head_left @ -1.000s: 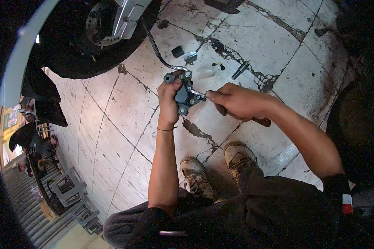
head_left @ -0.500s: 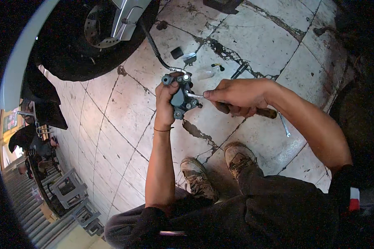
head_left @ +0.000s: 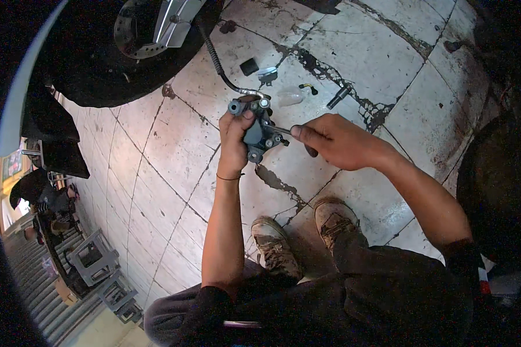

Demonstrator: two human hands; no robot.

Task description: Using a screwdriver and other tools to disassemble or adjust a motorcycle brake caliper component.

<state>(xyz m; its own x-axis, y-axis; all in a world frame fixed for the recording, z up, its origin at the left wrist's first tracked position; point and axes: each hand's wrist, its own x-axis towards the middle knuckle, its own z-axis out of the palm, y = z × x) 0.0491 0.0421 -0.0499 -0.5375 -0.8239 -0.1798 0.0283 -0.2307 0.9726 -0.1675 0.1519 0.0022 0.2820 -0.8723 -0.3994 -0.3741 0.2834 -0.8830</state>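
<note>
A dark grey brake caliper (head_left: 253, 134) is held up over the floor in my left hand (head_left: 233, 139), with the fingers wrapped around its left side and the thumb across its body. A brake hose (head_left: 215, 61) runs from the caliper's top fitting up toward the wheel. My right hand (head_left: 336, 140) is closed around a screwdriver (head_left: 280, 128), its metal shank reaching left into the caliper's middle. Most of the screwdriver's handle is hidden by the hand, and the tip is lost among the caliper's parts.
On the tiled floor (head_left: 173, 139) beyond the caliper lie a small black block (head_left: 249, 66), a shiny metal plate (head_left: 267, 73), a clear plastic bag (head_left: 290, 96), a black-and-yellow piece (head_left: 309, 88) and a metal cylinder (head_left: 338, 97). A motorcycle wheel (head_left: 92, 87) stands upper left; grey stools (head_left: 92, 257) are far left.
My right hand has turned, so the screwdriver's handle no longer shows below it. The caliper has shifted slightly right. The wrench seen on the floor before is now out of sight.
</note>
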